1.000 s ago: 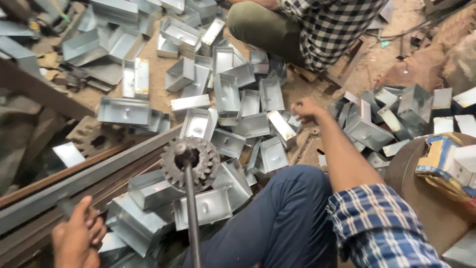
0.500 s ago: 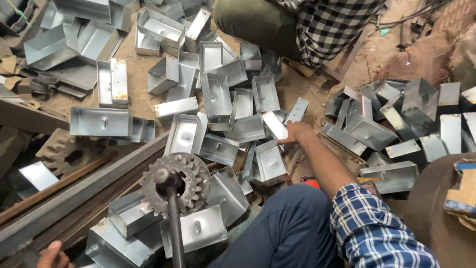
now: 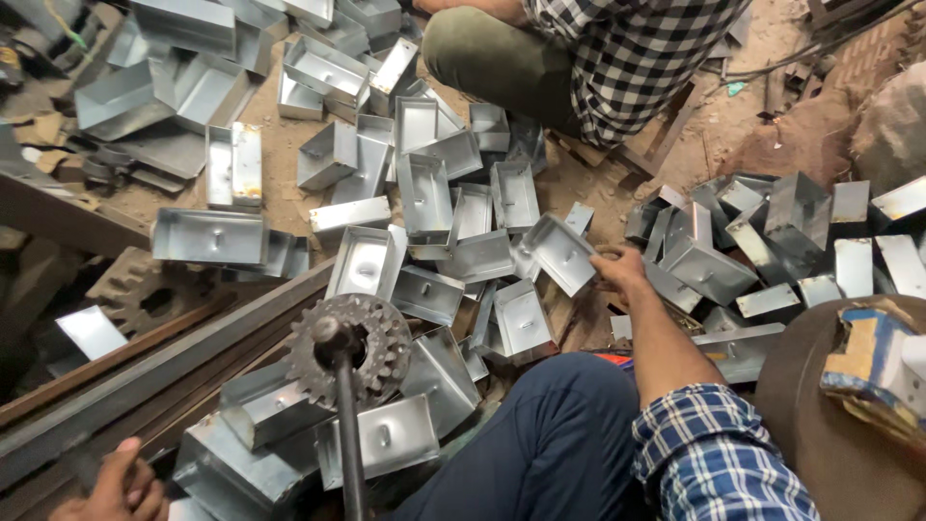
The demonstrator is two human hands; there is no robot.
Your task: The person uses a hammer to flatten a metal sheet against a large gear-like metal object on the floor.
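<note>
My right hand reaches out past my blue-trousered knee and grips the edge of an open, shiny sheet-metal box, tilted above a heap of like boxes. My left hand sits at the bottom left corner with its fingers curled, next to a long steel rail. What it holds, if anything, is cut off by the frame edge. Between my hands a toothed gear stands on a dark shaft.
Another person in a black-and-white checked shirt and olive trousers sits at the top. A second pile of metal boxes lies at the right. A round brown surface with a worn block is at the bottom right. Rusty bars lie at the left.
My right hand has closed on a box in the heap and drawn it slightly nearer. My left hand has dropped towards the bottom left corner. The view has shifted.
</note>
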